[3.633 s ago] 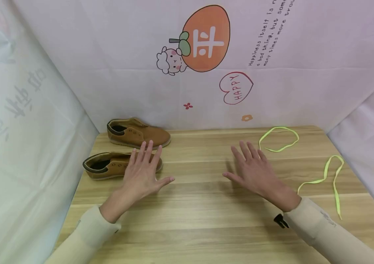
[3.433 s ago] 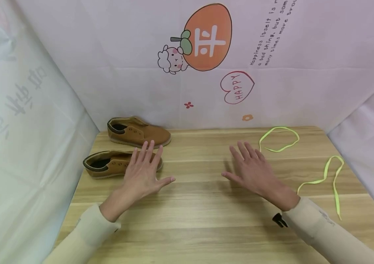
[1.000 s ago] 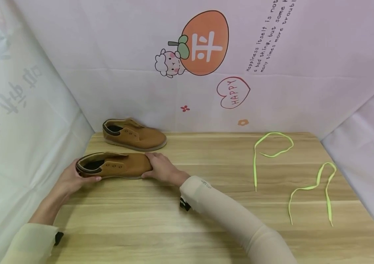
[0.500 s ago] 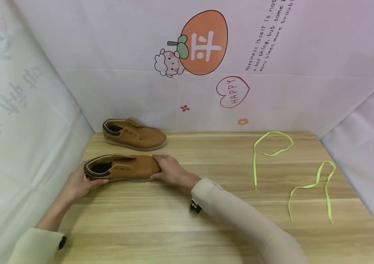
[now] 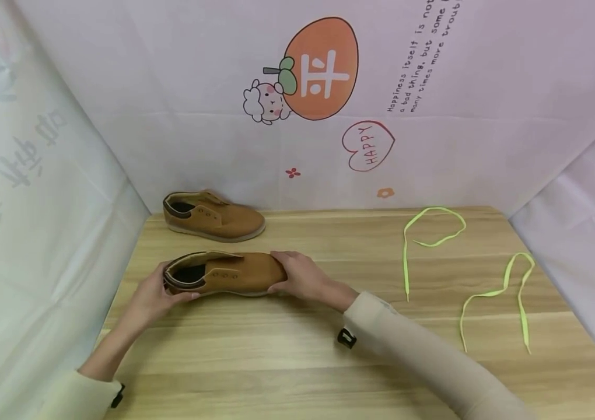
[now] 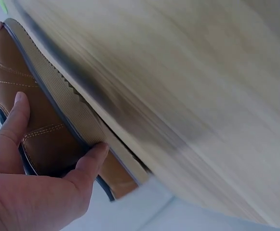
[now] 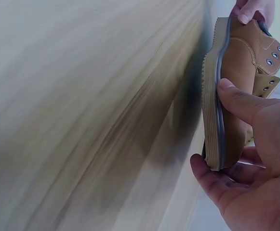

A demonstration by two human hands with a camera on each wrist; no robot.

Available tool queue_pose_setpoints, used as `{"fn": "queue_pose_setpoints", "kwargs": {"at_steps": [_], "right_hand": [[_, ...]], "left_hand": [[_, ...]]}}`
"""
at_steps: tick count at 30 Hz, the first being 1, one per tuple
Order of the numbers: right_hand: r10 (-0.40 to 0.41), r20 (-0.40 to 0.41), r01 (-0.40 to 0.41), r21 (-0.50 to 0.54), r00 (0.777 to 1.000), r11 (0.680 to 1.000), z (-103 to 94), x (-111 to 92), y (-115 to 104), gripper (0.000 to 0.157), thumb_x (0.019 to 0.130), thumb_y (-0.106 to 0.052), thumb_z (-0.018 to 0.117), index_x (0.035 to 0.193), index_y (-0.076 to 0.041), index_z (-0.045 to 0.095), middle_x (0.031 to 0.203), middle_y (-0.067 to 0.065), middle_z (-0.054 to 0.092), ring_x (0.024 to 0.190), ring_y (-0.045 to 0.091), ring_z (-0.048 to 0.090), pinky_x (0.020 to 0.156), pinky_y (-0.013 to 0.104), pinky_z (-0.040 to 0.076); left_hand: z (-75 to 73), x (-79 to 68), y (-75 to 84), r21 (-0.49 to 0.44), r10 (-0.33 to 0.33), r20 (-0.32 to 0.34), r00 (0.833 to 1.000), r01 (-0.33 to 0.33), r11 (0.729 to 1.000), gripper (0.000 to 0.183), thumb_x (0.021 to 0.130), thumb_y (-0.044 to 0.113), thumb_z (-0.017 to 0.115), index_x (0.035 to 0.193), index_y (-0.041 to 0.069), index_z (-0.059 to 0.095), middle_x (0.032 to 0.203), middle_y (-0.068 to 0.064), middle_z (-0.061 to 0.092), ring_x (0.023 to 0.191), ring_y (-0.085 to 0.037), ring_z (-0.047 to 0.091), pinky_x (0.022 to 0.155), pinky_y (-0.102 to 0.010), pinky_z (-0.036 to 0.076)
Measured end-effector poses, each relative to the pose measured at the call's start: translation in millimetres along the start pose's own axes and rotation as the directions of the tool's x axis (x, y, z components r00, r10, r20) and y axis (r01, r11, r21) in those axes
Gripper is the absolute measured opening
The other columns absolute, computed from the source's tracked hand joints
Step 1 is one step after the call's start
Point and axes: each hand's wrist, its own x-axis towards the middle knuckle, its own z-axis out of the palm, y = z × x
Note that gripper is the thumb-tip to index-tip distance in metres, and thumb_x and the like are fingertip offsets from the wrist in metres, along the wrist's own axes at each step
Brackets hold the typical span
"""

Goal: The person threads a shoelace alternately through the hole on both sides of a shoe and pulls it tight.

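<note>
A brown leather shoe [image 5: 245,273] with bare eyelets is held between both hands, its toe to the right. My left hand [image 5: 153,298] grips the heel end, with the thumb along the near side. Round the toe curls my right hand [image 5: 303,279], thumb on the near side. In the right wrist view the sole of the shoe [image 7: 212,106] faces the wooden table; whether it touches the wood I cannot tell. A second brown shoe [image 5: 237,221], also without a lace, stands behind it against the back cloth.
Two yellow-green shoelaces lie on the right of the wooden table [image 5: 255,361]: a looped shoelace [image 5: 406,256] farther back, and a bent shoelace [image 5: 522,315] nearer the right edge. White printed cloth [image 5: 198,70] walls the back and both sides.
Both hands, earlier spread above the table, now grip the near shoe. Over the last second they have moved it right and slightly nearer. The far shoe and laces have stayed put.
</note>
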Motion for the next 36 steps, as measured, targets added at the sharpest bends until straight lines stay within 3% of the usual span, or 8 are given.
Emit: {"fn": "queue_pose_setpoints", "kwargs": {"at_steps": [9,18,25,36], "right_hand": [[0.028,-0.001,-0.028,-0.001,1.0,1.0,-8.6,-34.9,19.3,0.085,0.087,-0.031,0.09,0.152,0.006,0.05,0.146,0.024,0.061,0.134,0.037,0.061,0.112,0.048,0.049],[0.045,-0.033,-0.045,-0.007,0.998,0.999,-22.2,-70.1,36.8,0.085,0.085,-0.027,0.092,0.151,0.007,0.05,0.146,0.027,0.06,0.135,0.041,0.059,0.111,0.052,0.049],[-0.005,-0.078,0.002,-0.047,0.997,0.999,-30.5,-89.1,52.6,0.083,0.083,-0.024,0.093,0.147,0.01,0.052,0.141,0.028,0.063,0.13,0.042,0.063,0.107,0.053,0.052],[0.011,-0.077,-0.016,-0.069,0.997,0.998,-41.0,-110.0,65.5,0.081,0.081,-0.021,0.094,0.145,0.01,0.055,0.137,0.029,0.065,0.126,0.043,0.065,0.104,0.055,0.054]], "left_hand": [[27.0,-1.2,18.5,0.027,0.092,-0.026,0.995,-0.091,0.995,0.085,0.079,0.02,0.095,0.143,-0.013,0.049,0.132,-0.037,0.063,0.121,-0.054,0.063,0.102,-0.065,0.05],[49.3,-3.7,42.0,-0.009,0.152,0.027,0.988,-0.152,0.988,0.079,0.083,0.02,0.092,0.144,-0.009,0.052,0.135,-0.031,0.065,0.122,-0.048,0.065,0.102,-0.06,0.053],[63.4,-1.8,56.6,-0.006,0.159,0.083,0.984,-0.159,0.987,0.077,0.086,0.021,0.09,0.147,-0.006,0.051,0.134,-0.026,0.067,0.119,-0.041,0.068,0.1,-0.055,0.056],[82.2,-2.5,72.2,-0.017,0.214,0.089,0.973,-0.213,0.977,0.072,0.086,0.022,0.09,0.144,-0.003,0.056,0.135,-0.023,0.068,0.124,-0.039,0.066,0.104,-0.054,0.054]]}}
